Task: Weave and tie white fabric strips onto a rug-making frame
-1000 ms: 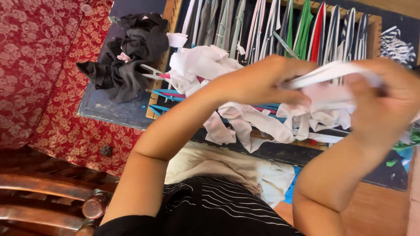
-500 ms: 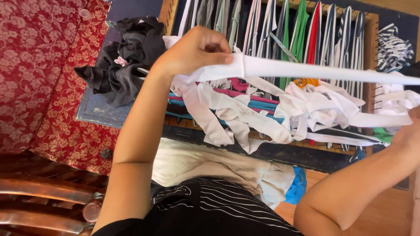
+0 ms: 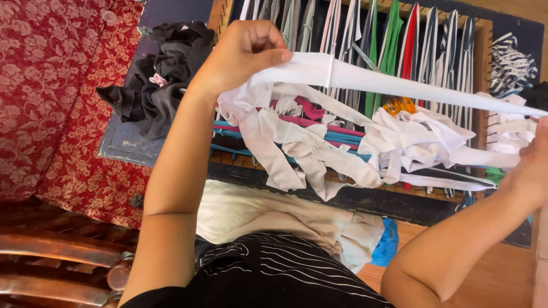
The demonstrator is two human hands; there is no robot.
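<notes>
Two hands stretch one white cloth strip (image 3: pixel 399 85) taut: the left hand (image 3: pixel 245 54) has its fingers clamped on it, while the right hand (image 3: pixel 534 159) pinches its far end, above one wooden frame (image 3: pixel 484 68).

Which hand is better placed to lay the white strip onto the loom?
Probably left: the left hand pinches the white strip right over the wooden loom frame, while the right hand sits off its edge.

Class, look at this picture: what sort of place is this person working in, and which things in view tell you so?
Probably a home craft corner for rag weaving. A wooden frame loom strung with fabric strips, a pile of white cloth strips, and a red patterned rug suggest it. Both hands stretch one white strip.
</notes>
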